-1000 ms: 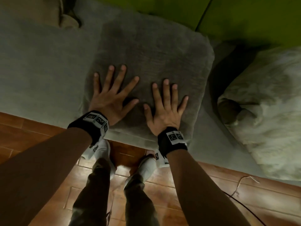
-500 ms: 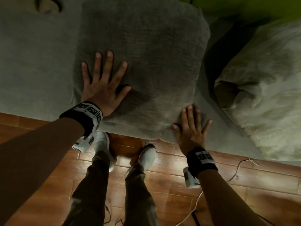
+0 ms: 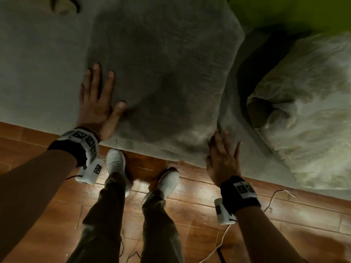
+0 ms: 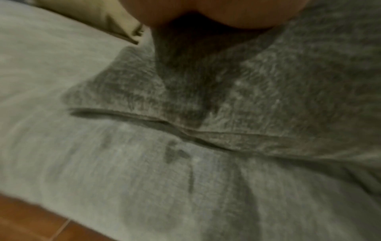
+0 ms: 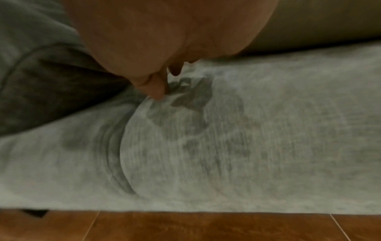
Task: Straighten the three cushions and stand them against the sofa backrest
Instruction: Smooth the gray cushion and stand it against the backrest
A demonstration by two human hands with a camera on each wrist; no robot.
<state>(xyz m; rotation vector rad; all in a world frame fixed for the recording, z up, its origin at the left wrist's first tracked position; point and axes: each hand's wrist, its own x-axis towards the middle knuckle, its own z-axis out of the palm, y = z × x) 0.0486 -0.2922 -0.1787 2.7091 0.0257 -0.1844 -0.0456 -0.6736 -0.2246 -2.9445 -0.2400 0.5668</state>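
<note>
A dark grey fuzzy cushion (image 3: pixel 161 76) lies flat on the sofa seat (image 3: pixel 38 73), its near edge overhanging the front. My left hand (image 3: pixel 98 95) lies along its left edge with fingers straight and the thumb pressing into the fabric. Spread fingers of my right hand (image 3: pixel 223 154) touch the cushion's near right corner. In the right wrist view one of the fingertips (image 5: pixel 156 91) touches the seat cover (image 5: pixel 268 130) beside the grey cushion (image 5: pixel 41 81). A cream cushion (image 3: pixel 307 111) slumps at the right. Part of a beige cushion (image 3: pixel 62 6) shows at the top left.
The green backrest (image 3: pixel 294 12) runs along the top right. A wooden floor (image 3: pixel 190 215) lies below the seat's front edge, with my two white shoes (image 3: pixel 115 164) and thin cables (image 3: pixel 275 196) on it. Bare seat shows left of the grey cushion.
Both hands left the top of the grey cushion: the right slid to its near right corner, then the left slid to its left edge. The view has moved closer.
</note>
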